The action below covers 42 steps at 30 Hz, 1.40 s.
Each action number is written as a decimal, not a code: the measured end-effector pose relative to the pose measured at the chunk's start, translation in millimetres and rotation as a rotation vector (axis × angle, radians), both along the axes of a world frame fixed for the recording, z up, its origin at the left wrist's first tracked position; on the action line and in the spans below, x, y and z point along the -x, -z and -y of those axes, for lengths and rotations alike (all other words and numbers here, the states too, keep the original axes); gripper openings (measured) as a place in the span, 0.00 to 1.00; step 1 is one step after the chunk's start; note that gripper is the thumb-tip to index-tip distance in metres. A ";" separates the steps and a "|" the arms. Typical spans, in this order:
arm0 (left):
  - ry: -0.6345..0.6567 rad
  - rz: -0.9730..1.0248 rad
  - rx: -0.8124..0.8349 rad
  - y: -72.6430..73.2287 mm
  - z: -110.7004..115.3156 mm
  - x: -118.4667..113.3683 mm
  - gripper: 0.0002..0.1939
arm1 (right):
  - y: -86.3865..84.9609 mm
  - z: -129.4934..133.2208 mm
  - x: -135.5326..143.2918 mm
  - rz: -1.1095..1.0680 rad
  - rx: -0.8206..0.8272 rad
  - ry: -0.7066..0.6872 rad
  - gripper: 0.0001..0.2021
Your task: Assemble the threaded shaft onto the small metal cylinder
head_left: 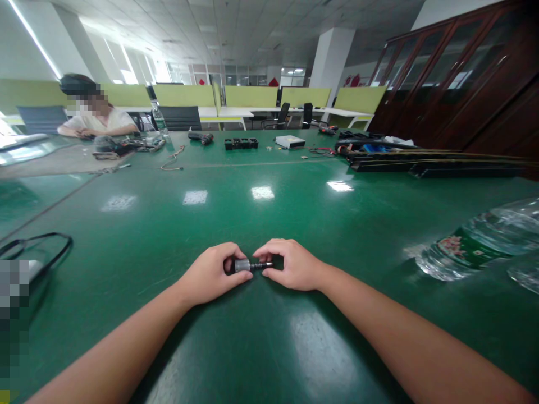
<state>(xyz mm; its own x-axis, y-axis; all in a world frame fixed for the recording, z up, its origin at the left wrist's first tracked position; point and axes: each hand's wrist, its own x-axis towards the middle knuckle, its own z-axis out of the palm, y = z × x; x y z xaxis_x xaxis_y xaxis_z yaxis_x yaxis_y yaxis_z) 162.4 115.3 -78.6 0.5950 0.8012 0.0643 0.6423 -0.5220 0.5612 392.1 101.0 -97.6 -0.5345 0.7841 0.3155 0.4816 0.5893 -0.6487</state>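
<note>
A small cylindrical metal part (pixel 243 265) with a grey body and a thin dark shaft lies sideways between my hands, low over the green table (pixel 236 219) or resting on it. My left hand (pixel 213 274) has its thumb and fingers closed round the grey body at the left end. Around the shaft's right end curve the thumb and fingertips of my right hand (pixel 292 265), close to the tip. Whether those right fingertips press on the shaft is hard to tell.
Clear plastic bottles (pixel 475 247) lie at the right. Black cable (pixel 63 238) loops at the left edge. Across the far side are a power drill (pixel 201 138), black blocks (pixel 241 143), a white box (pixel 289 141) and long dark strips (pixel 391 161). A person (pixel 99 119) sits at the far left.
</note>
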 end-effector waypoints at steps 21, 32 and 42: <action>0.025 -0.037 -0.049 3.7 0.2 0.3 0.14 | 1.2 -2.1 5.2 0.116 -0.112 -0.035 0.10; 0.048 -0.007 -0.073 3.4 0.2 0.1 0.13 | 1.6 -1.8 4.2 0.122 -0.129 -0.036 0.11; 0.047 -0.009 -0.064 -0.4 0.9 -0.7 0.13 | -1.7 -1.9 4.1 0.092 -0.094 -0.030 0.11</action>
